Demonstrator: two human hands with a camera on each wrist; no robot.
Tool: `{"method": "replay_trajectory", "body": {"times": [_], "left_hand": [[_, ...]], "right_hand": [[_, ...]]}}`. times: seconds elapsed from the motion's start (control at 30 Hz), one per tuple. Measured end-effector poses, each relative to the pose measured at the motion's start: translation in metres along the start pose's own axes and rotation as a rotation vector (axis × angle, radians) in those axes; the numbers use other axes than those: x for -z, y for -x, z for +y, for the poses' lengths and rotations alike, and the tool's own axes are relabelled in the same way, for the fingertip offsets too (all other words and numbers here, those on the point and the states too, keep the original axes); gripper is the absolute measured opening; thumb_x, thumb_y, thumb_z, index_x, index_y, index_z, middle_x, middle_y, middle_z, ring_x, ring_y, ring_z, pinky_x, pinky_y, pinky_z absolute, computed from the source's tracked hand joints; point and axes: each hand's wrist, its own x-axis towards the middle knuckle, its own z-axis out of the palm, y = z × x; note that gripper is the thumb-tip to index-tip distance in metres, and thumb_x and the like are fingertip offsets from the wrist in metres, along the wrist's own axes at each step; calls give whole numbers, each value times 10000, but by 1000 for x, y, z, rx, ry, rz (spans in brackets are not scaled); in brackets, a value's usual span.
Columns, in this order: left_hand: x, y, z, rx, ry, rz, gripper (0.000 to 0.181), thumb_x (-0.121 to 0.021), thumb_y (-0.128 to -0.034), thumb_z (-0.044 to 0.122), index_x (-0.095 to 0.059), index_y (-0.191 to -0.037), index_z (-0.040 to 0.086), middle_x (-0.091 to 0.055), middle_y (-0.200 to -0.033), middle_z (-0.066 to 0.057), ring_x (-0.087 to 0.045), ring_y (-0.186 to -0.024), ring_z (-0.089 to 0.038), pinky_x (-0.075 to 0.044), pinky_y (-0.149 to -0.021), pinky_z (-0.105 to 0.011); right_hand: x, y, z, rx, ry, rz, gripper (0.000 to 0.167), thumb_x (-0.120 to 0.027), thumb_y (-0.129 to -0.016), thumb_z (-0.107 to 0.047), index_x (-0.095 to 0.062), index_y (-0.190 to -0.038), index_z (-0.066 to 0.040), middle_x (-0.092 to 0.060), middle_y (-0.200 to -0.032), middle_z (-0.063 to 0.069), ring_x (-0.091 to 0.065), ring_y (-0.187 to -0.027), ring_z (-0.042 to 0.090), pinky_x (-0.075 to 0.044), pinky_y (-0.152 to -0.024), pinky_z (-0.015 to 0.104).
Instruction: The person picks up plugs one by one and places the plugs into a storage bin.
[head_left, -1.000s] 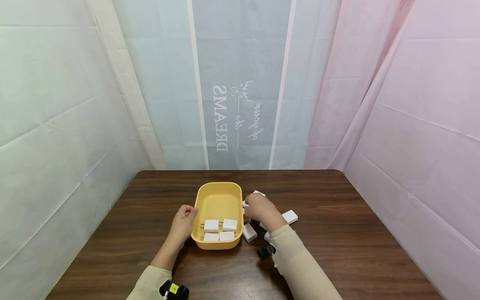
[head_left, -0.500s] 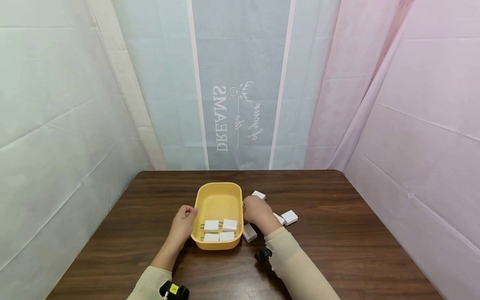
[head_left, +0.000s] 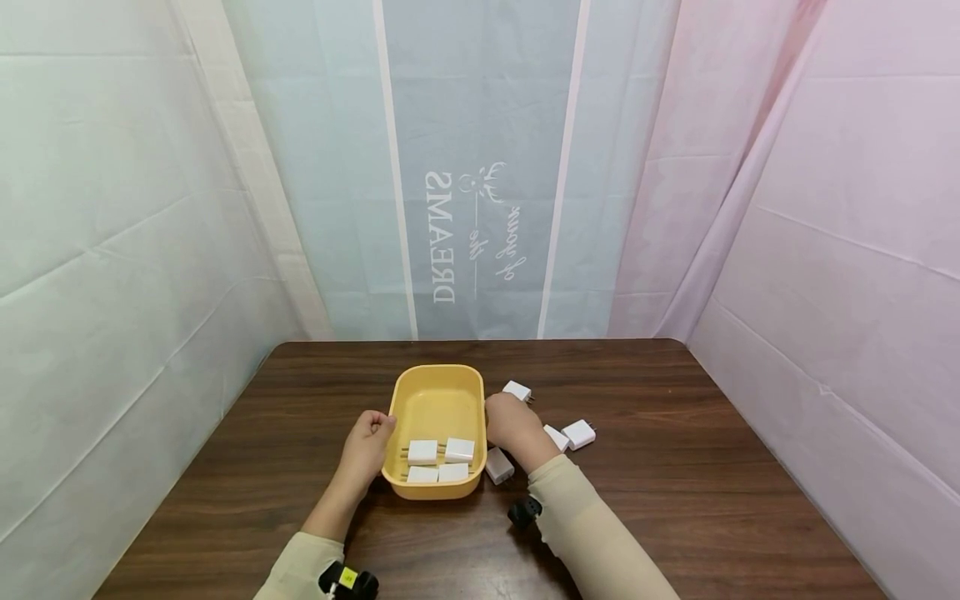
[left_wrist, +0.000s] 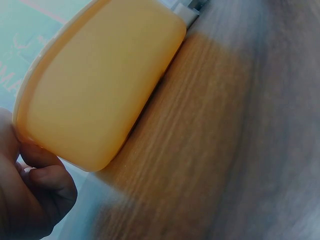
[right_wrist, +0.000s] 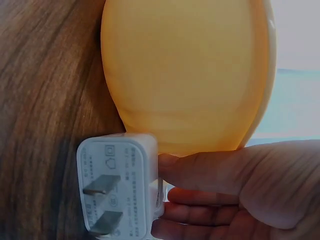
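My left hand point(head_left: 367, 446) pinches the left rim of a yellow plastic bin point(head_left: 437, 492); in the left wrist view its curled fingers point(left_wrist: 52, 185) meet the bin's edge. Several white phone chargers lie in the bin's near end, such as one charger point(head_left: 460, 450). Against the bin's right side, my right hand point(head_left: 516, 427) is low over the table. The right wrist view has its thumb and curled fingers point(right_wrist: 200, 212) around a white charger edge, mostly hidden behind a nearer charger point(right_wrist: 117, 187) whose two prongs face the camera.
Loose chargers lie on the dark wooden table point(head_left: 690, 483): one beyond the right hand point(head_left: 517, 390), another pair beside its wrist point(head_left: 579, 434), and one by the bin's near right corner point(head_left: 499, 466). Cloth curtains point(head_left: 480, 100) enclose the back and sides.
My right hand has shifted slightly down and left along the bin's side, uncovering more of the far charger. White pieces seen beside its fingers are now covered. The left hand and bin stay put.
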Motion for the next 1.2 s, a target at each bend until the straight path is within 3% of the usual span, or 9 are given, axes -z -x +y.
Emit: {"method": "replay_trajectory", "body": {"times": [0.27, 0.67, 1.2], "left_hand": [[0, 0, 0, 2, -7, 1, 250, -491, -1097, 272, -521, -1141, 28, -556, -837, -100, -561, -653, -181, -477, -518, -266], [0, 0, 2, 10, -2, 0, 251, -485, -1100, 269, -518, -1150, 25, -559, -837, -99, -570, -650, -179, -488, -519, -275], [1, 0, 1, 6, 24, -9, 248, -491, -1098, 273, -517, -1142, 29, -549, -824, -94, -565, -633, -178, -478, -496, -259]], "right_hand": [[1, -1, 3, 24, 5, -17, 214, -739, -937, -237, -636, -771, -149, -643, -785, 10, -569, -691, 165, -517, -666, 353], [-2, -1, 4, 14, -7, -5, 251, -748, -925, -232, -629, -720, -148, -648, -796, 15, -566, -699, 167, -511, -644, 337], [2, -1, 5, 86, 23, -19, 209, -768, -902, -191, -631, -752, -144, -647, -780, 21, -565, -705, 170, -521, -678, 352]]}}
